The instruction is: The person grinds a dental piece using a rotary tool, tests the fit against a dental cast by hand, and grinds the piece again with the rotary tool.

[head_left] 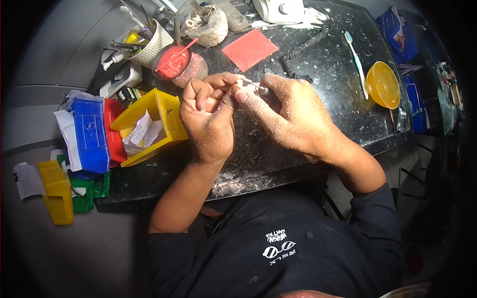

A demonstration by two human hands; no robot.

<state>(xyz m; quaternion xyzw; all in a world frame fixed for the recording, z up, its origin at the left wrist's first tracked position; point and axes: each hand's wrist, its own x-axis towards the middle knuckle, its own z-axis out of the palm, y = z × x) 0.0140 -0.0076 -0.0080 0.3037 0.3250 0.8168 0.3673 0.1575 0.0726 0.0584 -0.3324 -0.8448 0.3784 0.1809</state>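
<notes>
Above the dark, dusty table (258, 159), my left hand (211, 111) pinches a small whitish piece (242, 82) between thumb and fingertips. The fingers hide most of it, so its exact kind is unclear. My right hand (300, 111) is wrapped round a rotary handpiece (265, 91) with a metal nose. Its thin bit points left, right at the whitish piece; whether they touch I cannot tell. White powder covers both hands. A black coiled cord (303, 49) runs behind my right hand.
A pink sheet (250, 49) lies beyond my hands, near a pan of red strips (172, 62) and a white machine (280, 11). Yellow (172, 116), red (114, 119) and blue bins (91, 134) line the left edge. At right are a toothbrush (356, 62) and yellow bowl (383, 85).
</notes>
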